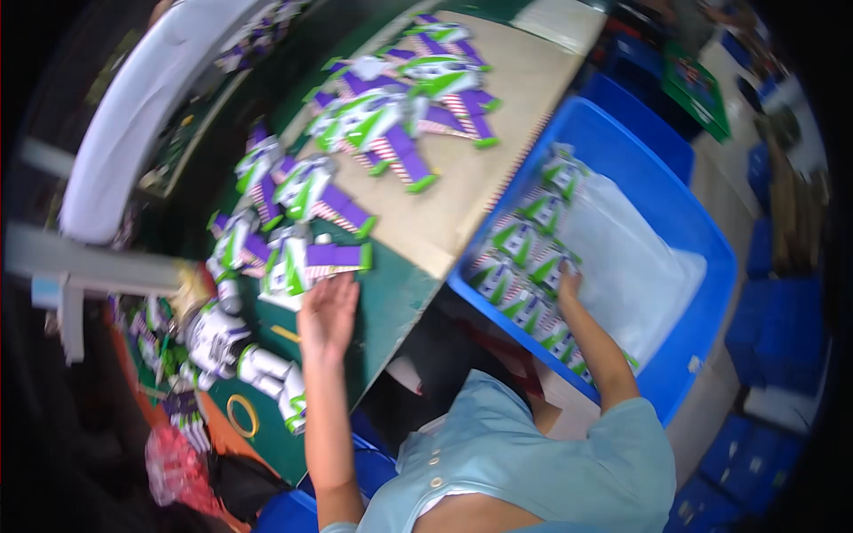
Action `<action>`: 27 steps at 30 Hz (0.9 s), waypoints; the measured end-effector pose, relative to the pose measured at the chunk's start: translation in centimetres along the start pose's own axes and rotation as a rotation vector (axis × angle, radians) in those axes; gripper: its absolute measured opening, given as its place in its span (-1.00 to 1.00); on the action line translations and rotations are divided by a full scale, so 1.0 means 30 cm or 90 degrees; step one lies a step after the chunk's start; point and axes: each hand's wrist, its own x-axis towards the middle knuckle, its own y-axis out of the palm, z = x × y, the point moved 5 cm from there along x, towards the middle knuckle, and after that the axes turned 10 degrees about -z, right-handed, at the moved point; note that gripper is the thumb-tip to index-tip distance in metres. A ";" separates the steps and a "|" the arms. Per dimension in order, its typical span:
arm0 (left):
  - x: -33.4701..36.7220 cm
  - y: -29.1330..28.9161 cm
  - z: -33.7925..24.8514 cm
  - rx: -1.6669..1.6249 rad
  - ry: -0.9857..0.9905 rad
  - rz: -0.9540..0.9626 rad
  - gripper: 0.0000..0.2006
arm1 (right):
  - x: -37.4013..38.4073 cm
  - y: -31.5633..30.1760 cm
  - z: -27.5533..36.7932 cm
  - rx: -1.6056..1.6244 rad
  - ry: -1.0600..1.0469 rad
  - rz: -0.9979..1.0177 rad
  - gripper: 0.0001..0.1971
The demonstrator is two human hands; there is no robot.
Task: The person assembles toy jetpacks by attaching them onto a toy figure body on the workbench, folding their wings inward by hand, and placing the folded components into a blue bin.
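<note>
At centre-left, the left hand (327,322) is open, fingers loose, beside a winged toy piece (286,266) on the green table (391,298). At right, the right hand (569,282) touches packed pieces (515,240) in the blue bin (657,178), grip unclear; their tight rows probably save space.

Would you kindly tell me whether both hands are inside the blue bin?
No, the right hand reaches into the bin, but the left hand is over the green table.

Wide fisheye from head, looking down, workbench (393,298) fairly near
</note>
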 end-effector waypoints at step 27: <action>-0.394 -0.084 -0.341 0.579 0.195 0.108 -0.60 | -1.387 0.593 1.393 0.203 -0.642 0.599 -0.74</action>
